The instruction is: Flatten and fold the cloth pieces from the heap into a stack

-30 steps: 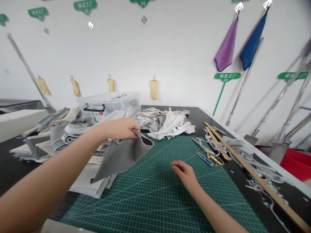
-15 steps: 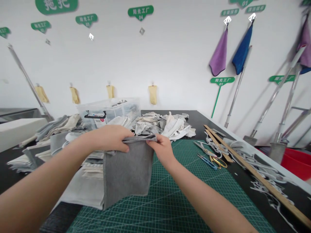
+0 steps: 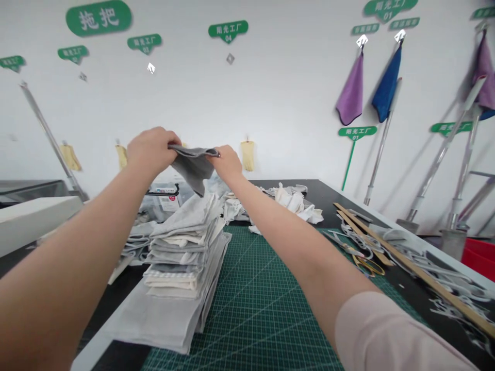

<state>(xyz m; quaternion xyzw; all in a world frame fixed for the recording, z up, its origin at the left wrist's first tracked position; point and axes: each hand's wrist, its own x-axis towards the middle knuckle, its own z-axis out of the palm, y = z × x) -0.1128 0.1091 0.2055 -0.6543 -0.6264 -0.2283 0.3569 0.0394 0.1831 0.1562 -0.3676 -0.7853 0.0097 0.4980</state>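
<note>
At my camera's eleven o'clock, left hand (image 3: pixel 151 149) and right hand (image 3: pixel 228 163) pinch the limp grey fabric piece (image 3: pixel 192 166) above the tall grey-and-cream folded-cloth stack (image 3: pixel 178 247); a sagging fabric corner could snag, toppling layers.

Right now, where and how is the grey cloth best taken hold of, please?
Probably take the grey cloth by both ends of its upper edge, coming from left and right, as the left hand and right hand do: it is thin and hangs limp below that edge.
</note>
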